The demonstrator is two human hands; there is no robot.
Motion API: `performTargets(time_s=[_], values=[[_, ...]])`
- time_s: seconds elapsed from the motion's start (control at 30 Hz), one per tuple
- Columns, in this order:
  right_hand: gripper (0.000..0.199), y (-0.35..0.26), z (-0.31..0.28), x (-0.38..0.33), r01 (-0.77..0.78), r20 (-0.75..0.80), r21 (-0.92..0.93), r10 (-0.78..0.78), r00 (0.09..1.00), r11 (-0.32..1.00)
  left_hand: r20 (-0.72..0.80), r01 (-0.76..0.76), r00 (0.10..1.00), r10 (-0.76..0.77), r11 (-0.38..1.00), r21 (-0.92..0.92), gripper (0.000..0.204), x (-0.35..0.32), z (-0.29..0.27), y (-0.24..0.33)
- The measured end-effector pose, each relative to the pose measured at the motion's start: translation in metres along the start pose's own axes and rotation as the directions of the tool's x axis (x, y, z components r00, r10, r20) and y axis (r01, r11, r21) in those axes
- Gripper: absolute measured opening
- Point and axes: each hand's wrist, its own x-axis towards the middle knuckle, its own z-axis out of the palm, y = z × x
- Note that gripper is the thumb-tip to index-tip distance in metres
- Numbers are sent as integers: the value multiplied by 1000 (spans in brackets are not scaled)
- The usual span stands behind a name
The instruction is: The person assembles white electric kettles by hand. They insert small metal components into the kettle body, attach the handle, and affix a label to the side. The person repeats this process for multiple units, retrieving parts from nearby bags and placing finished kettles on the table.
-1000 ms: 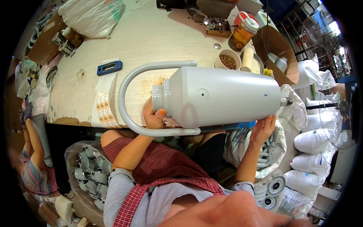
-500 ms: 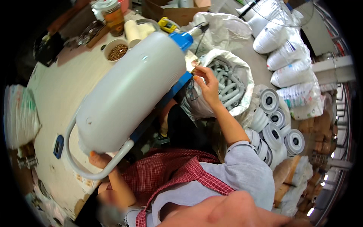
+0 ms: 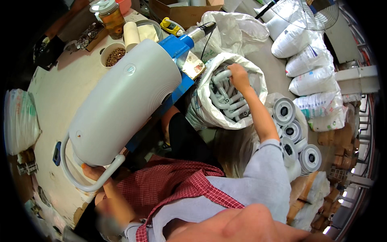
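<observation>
My left hand (image 3: pixel 93 171) grips the narrow end of a large pale grey plastic housing (image 3: pixel 125 103), which has a curved grey tube handle (image 3: pixel 86 181) fitted at that end. The housing lies tilted across the table edge. My right hand (image 3: pixel 238 76) reaches to the right into an open white sack (image 3: pixel 250 117) full of grey curved tube handles (image 3: pixel 227 99). Its fingers are closed on one of those handles near the sack's top.
A blue bracket (image 3: pixel 175 46) and a powered screwdriver (image 3: pixel 201 30) sit behind the housing. A bowl of screws (image 3: pixel 114 54), a paper roll (image 3: pixel 131 34) and a jar (image 3: pixel 111 16) stand on the pale table (image 3: pixel 56 92). Grey round parts (image 3: pixel 296 133) and filled white sacks (image 3: pixel 310 68) lie right.
The view has swung right. My right hand has gone from the sack's near rim deeper into it and closed on a grey handle. My left hand still holds the housing.
</observation>
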Motion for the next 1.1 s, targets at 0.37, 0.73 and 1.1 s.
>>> performTargets(time_s=[0.37,0.73,1.1], values=[[31,-96,-108,67,6,-420,264,110,901,965,18,-104,995,102,980,169,64,-1,10,-8],[26,-293,-164,194,730,-133,214,-720,681,650,162,-126,983,85,956,265,45,-2,25,6],[39,-375,-138,255,369,466,104,-373,802,924,238,-441,888,393,874,204,27,11,53,27]])
